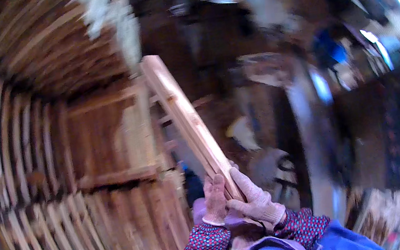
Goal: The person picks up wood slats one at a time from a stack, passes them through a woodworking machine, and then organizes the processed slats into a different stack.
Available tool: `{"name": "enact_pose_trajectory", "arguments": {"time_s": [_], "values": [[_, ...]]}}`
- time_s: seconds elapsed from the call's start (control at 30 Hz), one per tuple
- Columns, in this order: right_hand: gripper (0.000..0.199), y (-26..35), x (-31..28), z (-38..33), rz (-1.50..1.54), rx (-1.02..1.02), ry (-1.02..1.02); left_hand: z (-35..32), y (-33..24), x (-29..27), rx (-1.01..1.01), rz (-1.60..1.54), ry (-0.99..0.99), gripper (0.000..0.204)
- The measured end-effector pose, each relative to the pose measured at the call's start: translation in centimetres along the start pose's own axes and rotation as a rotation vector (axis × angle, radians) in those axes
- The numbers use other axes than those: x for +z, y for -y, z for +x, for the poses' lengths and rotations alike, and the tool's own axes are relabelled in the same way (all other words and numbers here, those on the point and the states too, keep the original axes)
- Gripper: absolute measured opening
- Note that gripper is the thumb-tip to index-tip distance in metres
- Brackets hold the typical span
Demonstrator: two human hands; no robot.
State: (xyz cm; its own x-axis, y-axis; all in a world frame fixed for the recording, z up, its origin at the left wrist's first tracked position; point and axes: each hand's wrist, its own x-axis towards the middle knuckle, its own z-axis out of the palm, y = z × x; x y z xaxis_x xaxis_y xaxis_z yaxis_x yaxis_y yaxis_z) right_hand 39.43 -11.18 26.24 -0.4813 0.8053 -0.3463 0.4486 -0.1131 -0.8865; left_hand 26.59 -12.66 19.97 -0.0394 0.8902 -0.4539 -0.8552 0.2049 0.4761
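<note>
Several long, narrow wooden strips (185,114), pale and pinkish, lie side by side as one bundle. They slant away from my body, up and to the left. My left hand (215,197), in a light work glove, is closed on the bundle's left side at its near end. On its right side my right hand (254,196), gloved too, grips the same end with the thumb across it. My palms hide the bundle's lower end, and the exact number of strips cannot be made out.
Stacked wooden strips (58,228) fill the left side in rows. Behind them stands a brown wooden panel or crate (107,140). A whitish ragged material (114,23) hangs at the top. On the right, blurred by motion, are a dark boxy shape (381,131) and a blue object (333,49).
</note>
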Motion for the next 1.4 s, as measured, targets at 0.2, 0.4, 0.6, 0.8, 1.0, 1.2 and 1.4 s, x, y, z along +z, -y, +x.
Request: {"name": "enact_pose_trajectory", "arguments": {"time_s": [0.2,0.4,0.6,0.8,1.0,1.2,1.4], "values": [[0.067,-7.3,-11.9,-17.8,-0.27,0.361,-0.388,0.6,6.6,9.2,-0.005,0.084,0.122,0.054],[0.058,-17.8,-11.4,-23.1,-0.896,0.281,-0.709,-0.2,9.0,9.7,-0.188,0.07,0.227,0.06],[0.044,-16.3,-26.1,-3.0,-1.263,0.072,-0.813,-0.5,10.6,9.7,-0.168,0.204,0.199,0.064],[0.045,-13.5,-30.2,5.8,-0.716,-0.356,-0.965,2.4,10.5,12.1,0.017,0.211,0.179,0.059],[0.073,-5.3,-16.1,-7.6,0.248,-0.134,-0.226,3.2,14.8,10.7,0.011,0.288,0.527,0.045],[0.075,-12.8,-13.3,-21.3,-0.472,0.152,-0.615,2.6,9.6,4.2,-0.076,1.152,0.459,0.074],[0.053,-20.2,-15.3,-20.7,-1.105,0.059,-0.656,7.2,-5.8,-20.0,0.395,1.629,-0.55,0.046]]}}
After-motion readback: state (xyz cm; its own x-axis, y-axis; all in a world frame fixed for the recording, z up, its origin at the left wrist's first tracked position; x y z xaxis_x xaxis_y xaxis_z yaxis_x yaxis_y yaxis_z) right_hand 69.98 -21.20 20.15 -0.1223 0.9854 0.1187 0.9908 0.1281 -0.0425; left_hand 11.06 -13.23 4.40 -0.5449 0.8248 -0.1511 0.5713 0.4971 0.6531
